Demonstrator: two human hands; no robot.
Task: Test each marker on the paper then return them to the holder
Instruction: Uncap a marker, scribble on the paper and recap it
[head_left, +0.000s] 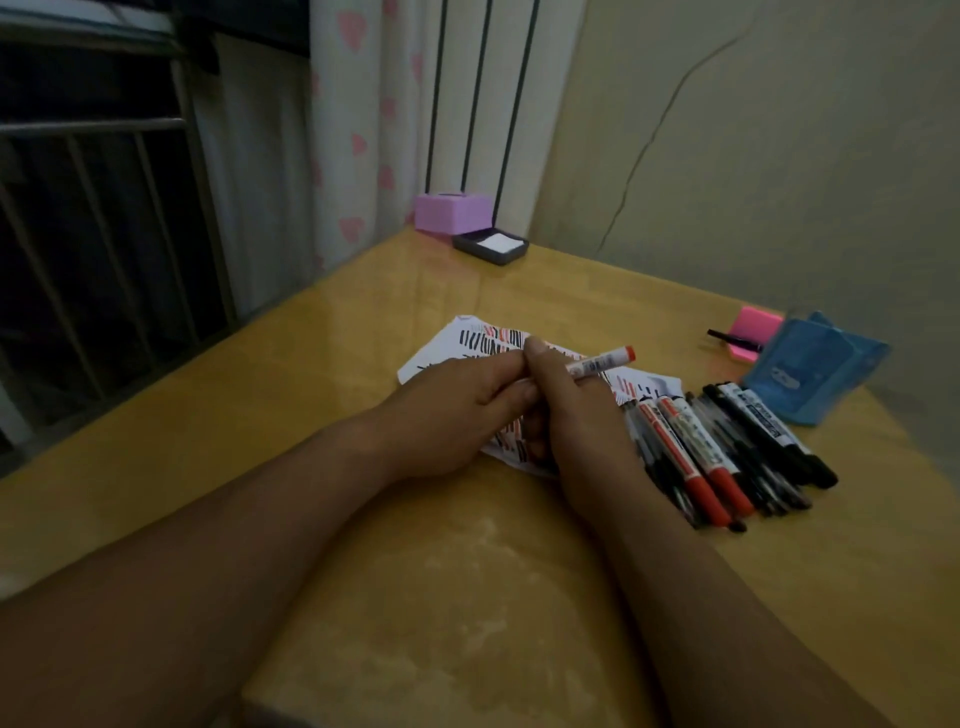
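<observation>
Red-ended marker (597, 362) pinched between left hand (457, 410) and right hand (571, 415), long axis slanting up-right toward blue holder (810, 369).

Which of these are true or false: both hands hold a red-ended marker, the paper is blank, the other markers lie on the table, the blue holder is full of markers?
1. Both hands, left hand and right hand, hold the red-ended marker. True.
2. The paper is blank. False: it carries black and red strokes.
3. The other markers lie in a pile on the table. True.
4. The blue holder is full of markers. False: no markers show in it; they lie beside it.
</observation>
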